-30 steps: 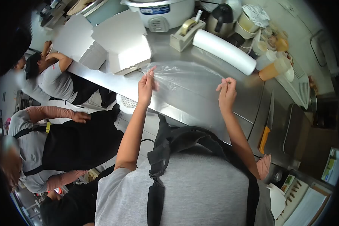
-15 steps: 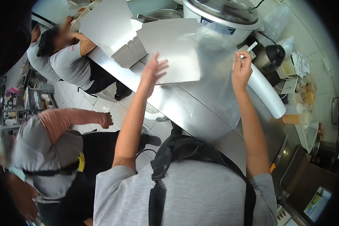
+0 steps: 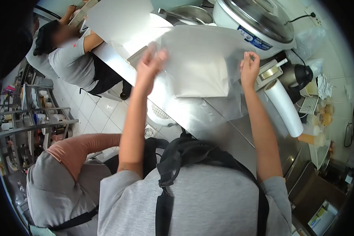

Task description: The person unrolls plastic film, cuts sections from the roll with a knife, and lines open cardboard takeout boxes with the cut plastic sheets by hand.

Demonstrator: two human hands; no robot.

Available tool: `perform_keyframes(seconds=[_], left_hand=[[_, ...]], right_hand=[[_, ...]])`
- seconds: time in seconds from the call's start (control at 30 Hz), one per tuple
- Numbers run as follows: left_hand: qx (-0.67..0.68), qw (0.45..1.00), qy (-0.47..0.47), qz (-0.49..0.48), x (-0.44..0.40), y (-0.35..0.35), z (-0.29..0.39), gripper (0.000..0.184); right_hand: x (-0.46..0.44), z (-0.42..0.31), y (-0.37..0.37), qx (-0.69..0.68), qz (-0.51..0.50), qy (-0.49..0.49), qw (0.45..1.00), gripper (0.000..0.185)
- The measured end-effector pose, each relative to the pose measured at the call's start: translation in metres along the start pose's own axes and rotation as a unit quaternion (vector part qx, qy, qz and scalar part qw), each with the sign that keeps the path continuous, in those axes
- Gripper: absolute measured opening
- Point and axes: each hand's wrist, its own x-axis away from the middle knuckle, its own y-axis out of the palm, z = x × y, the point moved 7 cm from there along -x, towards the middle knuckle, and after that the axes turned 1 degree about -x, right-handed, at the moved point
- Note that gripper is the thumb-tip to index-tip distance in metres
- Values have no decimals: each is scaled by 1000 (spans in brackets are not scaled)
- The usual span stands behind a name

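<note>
A clear plastic sheet point(image 3: 234, 104) hangs and spreads over the steel counter, covering most of a white cardboard piece point(image 3: 202, 78). My right hand point(image 3: 249, 70) pinches the sheet's right edge, fingers pressed together. At the upper left side of the sheet is my left hand point(image 3: 148, 67), smeared by motion, its fingers partly curled. Whether it grips the film I cannot tell. Beyond my left hand stands an open white box point(image 3: 122, 23) with its lid raised.
A large cooker point(image 3: 259, 27) with a glass lid stands at the back right. Beside my right forearm lies a plastic roll point(image 3: 285, 108). A metal pan point(image 3: 190, 15) is at the back. One co-worker point(image 3: 72, 59) sits far left; another point(image 3: 67, 177) is close on my left.
The plastic sheet has come over the white cardboard, which now shows through it. My left hand has moved slightly left, its fingers curling from a spread pose. The near co-worker has shifted.
</note>
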Motion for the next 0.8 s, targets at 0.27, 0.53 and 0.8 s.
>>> perform_keyframes(seconds=[0.27,0.53,0.8], left_hand=[[-68,995,-17,69,39,1,-79,30],[-113,983,-48,134,8,-24,-66,42],[-111,988,1,105,105,2,-126,65]], right_hand=[[38,60,-23,-100,-158,63,980,22],[61,59,-16,18,-100,156,982,29],[140,72,-43,13,-119,199,973,22]])
